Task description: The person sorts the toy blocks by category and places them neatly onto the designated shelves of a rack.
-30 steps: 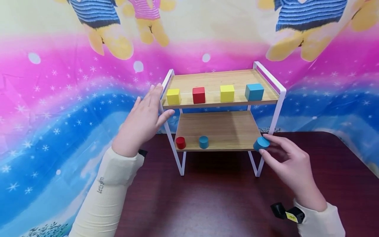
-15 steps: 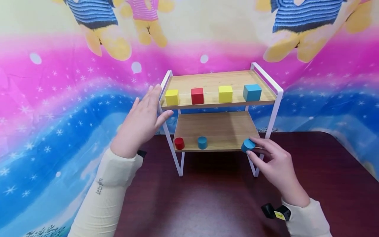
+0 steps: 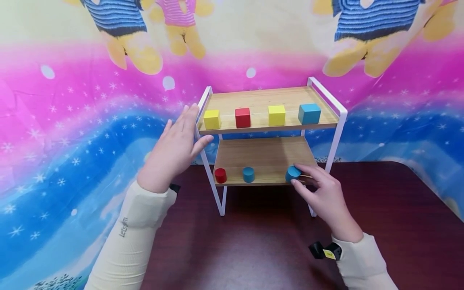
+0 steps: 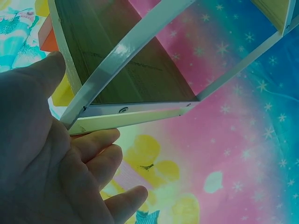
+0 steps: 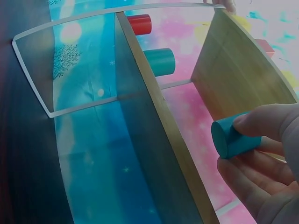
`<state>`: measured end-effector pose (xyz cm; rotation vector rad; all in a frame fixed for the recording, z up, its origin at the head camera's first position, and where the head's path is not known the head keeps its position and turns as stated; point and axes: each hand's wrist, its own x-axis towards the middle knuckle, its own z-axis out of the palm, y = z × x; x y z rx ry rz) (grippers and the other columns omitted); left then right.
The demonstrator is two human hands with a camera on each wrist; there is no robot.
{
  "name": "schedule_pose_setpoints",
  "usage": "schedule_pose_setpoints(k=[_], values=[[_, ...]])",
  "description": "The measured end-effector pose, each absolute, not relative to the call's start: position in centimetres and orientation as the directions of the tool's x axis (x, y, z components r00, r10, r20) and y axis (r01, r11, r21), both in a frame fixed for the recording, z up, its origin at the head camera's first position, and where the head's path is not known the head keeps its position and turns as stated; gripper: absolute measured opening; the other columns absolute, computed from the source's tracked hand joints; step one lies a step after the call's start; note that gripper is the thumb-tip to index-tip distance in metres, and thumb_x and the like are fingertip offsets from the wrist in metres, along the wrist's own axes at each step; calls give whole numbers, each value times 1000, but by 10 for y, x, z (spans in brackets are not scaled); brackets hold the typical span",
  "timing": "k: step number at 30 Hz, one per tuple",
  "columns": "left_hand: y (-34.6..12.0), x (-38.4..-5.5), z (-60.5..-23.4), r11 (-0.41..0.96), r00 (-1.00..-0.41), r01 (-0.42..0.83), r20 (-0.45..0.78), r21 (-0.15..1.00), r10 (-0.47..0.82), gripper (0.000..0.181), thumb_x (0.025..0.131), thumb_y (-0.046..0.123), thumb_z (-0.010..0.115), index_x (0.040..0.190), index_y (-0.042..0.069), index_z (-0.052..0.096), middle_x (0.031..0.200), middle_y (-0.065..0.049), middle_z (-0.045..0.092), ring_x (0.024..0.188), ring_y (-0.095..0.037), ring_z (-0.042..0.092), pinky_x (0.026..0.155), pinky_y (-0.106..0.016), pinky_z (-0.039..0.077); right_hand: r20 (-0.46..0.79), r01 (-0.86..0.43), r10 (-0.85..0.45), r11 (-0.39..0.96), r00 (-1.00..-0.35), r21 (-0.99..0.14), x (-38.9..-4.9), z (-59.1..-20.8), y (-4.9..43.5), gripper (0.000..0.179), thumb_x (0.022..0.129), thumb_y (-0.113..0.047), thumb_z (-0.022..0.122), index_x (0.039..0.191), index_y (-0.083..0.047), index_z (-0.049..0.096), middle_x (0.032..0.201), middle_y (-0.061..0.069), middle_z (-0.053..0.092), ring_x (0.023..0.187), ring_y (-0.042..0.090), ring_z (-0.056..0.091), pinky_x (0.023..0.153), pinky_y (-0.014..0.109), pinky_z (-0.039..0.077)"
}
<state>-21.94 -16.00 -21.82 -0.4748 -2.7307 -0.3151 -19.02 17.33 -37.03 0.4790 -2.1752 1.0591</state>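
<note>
My right hand (image 3: 324, 197) pinches a blue cylinder (image 3: 292, 174) between thumb and fingers at the front of the lower board, right of its middle. In the right wrist view this cylinder (image 5: 229, 137) appears apart from the board. A second blue cylinder (image 3: 248, 175) and a red cylinder (image 3: 220, 175) stand on the lower board to the left. My left hand (image 3: 172, 151) lies with straight fingers against the upper left side of the two-tier shelf (image 3: 268, 155). In the left wrist view its fingers (image 4: 100, 140) sit at the white frame's corner.
Along the upper board's front stand a yellow cube (image 3: 212, 119), a red cube (image 3: 243, 117), another yellow cube (image 3: 276, 115) and a blue cube (image 3: 309, 114). White frame legs rise at both sides from the dark red table (image 3: 239, 249). Patterned cloth (image 3: 90, 121) hangs behind.
My right hand has carried the blue cylinder leftward from the right end of the lower board. The left hand stays in place at the shelf's left side.
</note>
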Motion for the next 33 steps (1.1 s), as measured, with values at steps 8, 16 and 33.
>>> schedule_pose_setpoints(k=[8,16,33], values=[[-160,-221,-219,918,-879,367,380,150,289,88,100,47,60,164,12,11,167,-14,22,156,-29,12,122,-60,11,675,-559,-46,603,-736,-568,-198,-371,166,44,85,0,80,127,-1,69,116,16,69,94,32,73,81,19,55],[-160,-222,-220,918,-879,366,380,154,287,88,100,47,60,164,12,11,167,-15,22,156,-29,12,122,-60,11,673,-554,-48,613,-738,-564,-206,-373,160,43,83,1,82,124,3,69,115,19,68,94,33,73,76,45,59],[-161,-222,-221,915,-875,372,387,154,291,88,100,48,59,164,12,10,167,-14,21,156,-28,11,123,-59,11,674,-577,-86,602,-734,-552,-217,-375,149,40,82,1,82,120,4,71,113,21,71,91,36,74,77,50,59]])
